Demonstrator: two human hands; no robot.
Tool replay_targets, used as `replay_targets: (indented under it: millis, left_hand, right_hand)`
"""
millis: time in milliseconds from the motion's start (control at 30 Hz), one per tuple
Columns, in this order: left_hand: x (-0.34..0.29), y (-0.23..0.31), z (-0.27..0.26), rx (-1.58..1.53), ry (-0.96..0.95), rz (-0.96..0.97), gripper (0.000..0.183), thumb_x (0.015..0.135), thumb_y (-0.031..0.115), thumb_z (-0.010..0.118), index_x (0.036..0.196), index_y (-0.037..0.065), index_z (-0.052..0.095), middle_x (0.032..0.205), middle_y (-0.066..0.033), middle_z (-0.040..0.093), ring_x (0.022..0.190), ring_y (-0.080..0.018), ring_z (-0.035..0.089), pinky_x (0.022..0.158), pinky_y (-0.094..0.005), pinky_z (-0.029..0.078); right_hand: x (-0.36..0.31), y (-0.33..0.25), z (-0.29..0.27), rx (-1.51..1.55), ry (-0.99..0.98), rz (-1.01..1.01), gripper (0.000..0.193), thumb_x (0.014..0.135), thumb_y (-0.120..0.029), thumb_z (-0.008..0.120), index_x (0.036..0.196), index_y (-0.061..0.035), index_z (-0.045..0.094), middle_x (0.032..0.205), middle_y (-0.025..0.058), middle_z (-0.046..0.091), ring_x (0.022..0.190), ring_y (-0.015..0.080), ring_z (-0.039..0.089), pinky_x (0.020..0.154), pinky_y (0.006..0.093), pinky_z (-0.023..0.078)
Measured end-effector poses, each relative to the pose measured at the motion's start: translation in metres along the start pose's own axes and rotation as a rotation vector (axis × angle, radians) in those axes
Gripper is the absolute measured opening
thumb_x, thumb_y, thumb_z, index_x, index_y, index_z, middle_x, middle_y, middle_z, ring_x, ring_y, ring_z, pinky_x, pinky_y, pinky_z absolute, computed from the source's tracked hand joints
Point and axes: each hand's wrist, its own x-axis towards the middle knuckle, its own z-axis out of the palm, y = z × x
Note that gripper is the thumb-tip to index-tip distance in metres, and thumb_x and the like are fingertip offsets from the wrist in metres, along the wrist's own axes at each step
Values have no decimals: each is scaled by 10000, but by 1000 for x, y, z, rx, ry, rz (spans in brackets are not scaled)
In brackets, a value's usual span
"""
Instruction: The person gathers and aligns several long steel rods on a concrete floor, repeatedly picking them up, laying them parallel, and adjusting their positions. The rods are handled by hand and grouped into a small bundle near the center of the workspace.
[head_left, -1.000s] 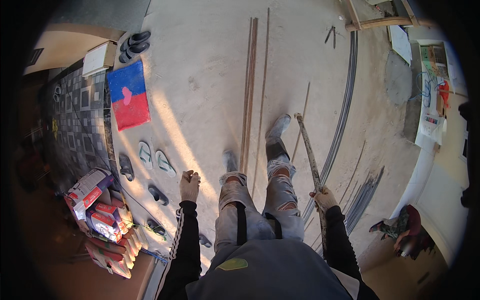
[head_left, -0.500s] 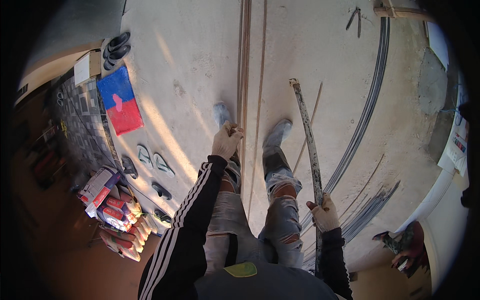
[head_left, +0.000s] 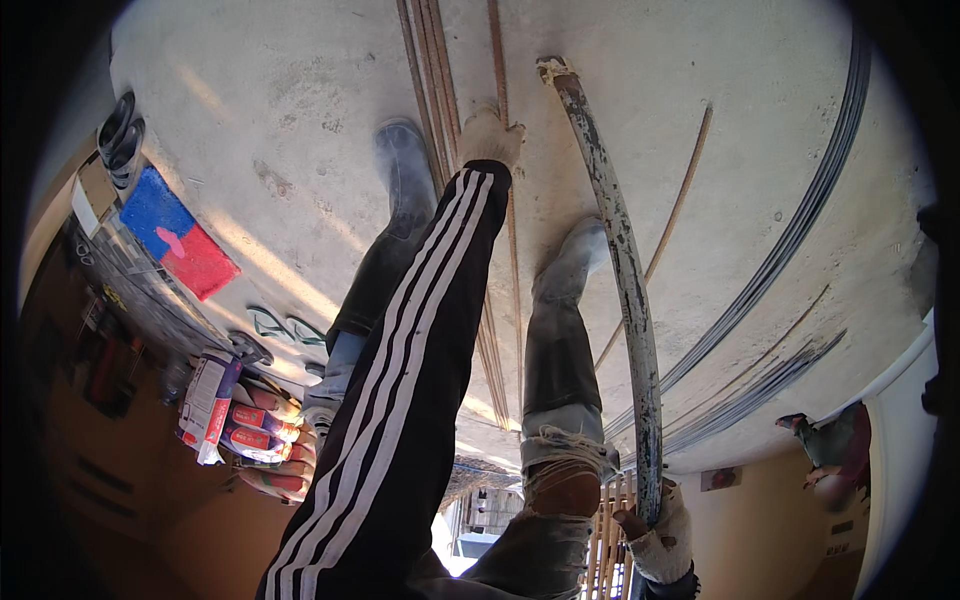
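My left hand (head_left: pixel 490 143), in a pale glove, reaches down to the floor over a thin brown steel rod (head_left: pixel 497 60). Its fingers are blurred and partly hidden, so whether they grip the rod is unclear. A bundle of similar rods (head_left: pixel 430 80) lies just left of it. My right hand (head_left: pixel 660 530), gloved with bare fingertips, is closed around the lower part of a long bar (head_left: pixel 625 270) with worn, flaking dark paint. The bar stretches forward past my right boot (head_left: pixel 580 250), with a ragged tan far end.
Dark rods (head_left: pixel 810 210) run along the right, with another loose rod (head_left: pixel 680 200) beside the bar. On the left are a blue-and-red mat (head_left: pixel 180 235), sandals (head_left: pixel 270 325), dark shoes (head_left: pixel 120 140) and stacked bags (head_left: pixel 255 420). A person (head_left: pixel 840 450) is at the right edge.
My left hand has moved forward and down to the single rod as my body bends lower. My right hand keeps hold of the bar, whose far end has shifted forward in view.
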Motion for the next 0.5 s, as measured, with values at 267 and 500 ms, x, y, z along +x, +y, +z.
replay_targets:
  millis: [267,500]
  left_hand:
    - [30,-20,-13,111,-178,164,421,904,236,640,1248,-5,678,1153,-294,709,1120,-443,683,962,-469,540]
    - [38,-42,-20,86,-233,233,448,961,319,658,1089,-108,613,913,-253,697,902,-353,715,771,-437,539]
  right_hand:
    - [-6,-48,16,-155,-83,105,448,921,-136,782,1288,18,578,888,20,632,710,93,527,610,256,451]
    - [-31,-43,5,-155,-71,214,496,921,-114,787,1349,-31,551,989,38,672,832,114,644,733,256,535]
